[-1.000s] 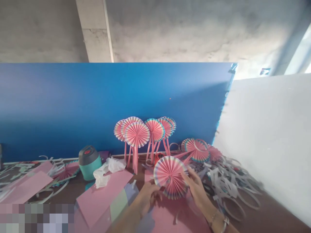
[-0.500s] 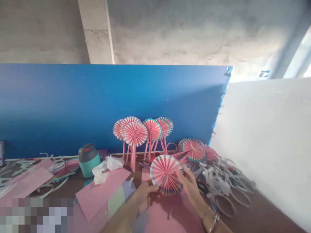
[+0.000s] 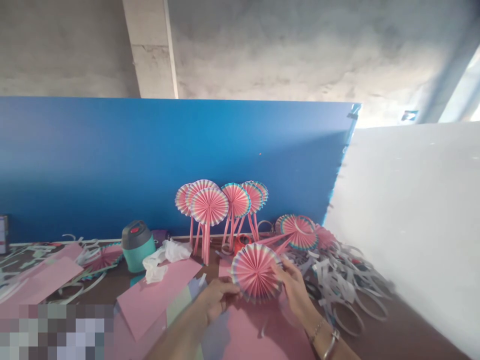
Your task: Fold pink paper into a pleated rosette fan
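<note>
One pleated paper fan (image 3: 256, 272) is pinched in my right hand (image 3: 294, 286), my left hand (image 3: 218, 300) at its rim (grip unclear), seemingly mid-adjustment, calling next for light handling.

Both forearms enter from the lower edge and angle inward. The left hand (image 3: 219, 300) sits level, fingers curled under, thumb side uppermost, closed in a light pinch. The right hand (image 3: 294, 287) tilts up and inward, thumb foremost, fingers bent behind in a grip. The hands are apart, close together.
</note>
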A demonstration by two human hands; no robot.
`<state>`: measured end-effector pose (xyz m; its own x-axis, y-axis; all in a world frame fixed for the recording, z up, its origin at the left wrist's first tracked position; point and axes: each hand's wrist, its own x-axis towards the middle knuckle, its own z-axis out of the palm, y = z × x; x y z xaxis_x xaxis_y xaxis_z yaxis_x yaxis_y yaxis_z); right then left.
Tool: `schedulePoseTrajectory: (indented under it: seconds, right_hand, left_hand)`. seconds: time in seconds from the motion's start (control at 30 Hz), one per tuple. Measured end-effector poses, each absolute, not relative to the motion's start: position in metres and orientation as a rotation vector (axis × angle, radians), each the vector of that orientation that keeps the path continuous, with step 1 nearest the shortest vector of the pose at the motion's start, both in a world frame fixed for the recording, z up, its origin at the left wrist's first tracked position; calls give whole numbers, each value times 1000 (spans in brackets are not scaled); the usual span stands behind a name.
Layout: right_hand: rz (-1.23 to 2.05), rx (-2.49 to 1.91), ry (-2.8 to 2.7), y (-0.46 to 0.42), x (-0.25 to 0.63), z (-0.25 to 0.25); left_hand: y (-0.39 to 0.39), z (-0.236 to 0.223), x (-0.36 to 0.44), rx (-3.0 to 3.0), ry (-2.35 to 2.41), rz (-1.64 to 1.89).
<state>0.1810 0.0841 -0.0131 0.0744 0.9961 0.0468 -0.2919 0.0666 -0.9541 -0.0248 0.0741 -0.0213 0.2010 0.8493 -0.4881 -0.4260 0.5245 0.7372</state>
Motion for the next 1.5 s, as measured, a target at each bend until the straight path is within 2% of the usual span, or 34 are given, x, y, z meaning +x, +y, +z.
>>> schedulePoseTrajectory:
  seconds: [0.27, 0.67, 0.87, 0.97, 1.13, 1.2, 1.37, 1.5]
  right_hand:
    - [1440, -926, -915, 86, 182, -11]
    - [1468, -985, -841, 87, 181, -3]
    - [1491, -976, -866, 100, 193, -17]
    - [1515, -990, -866, 73, 169, 8]
    - [1539, -968, -858, -41, 70, 119]
    - [1536, -974, -883, -66, 49, 144]
    - [1462, -960, -1113, -61, 56, 141]
    - [1219, -957, -1181, -62, 53, 147]
  left_hand:
    - [80, -17, -44, 634, 976, 967]
    - [77, -8, -47, 871, 1030, 1038]
    - [91, -16, -39, 915, 1081, 983]
    - [62, 12, -66, 915, 1067, 989]
    - [-52, 125, -167, 915, 1005, 991]
    - [-76, 149, -187, 913, 999, 1001]
    - [-71, 145, -182, 969, 1044, 988]
    - [-73, 152, -180, 1047, 1061, 956]
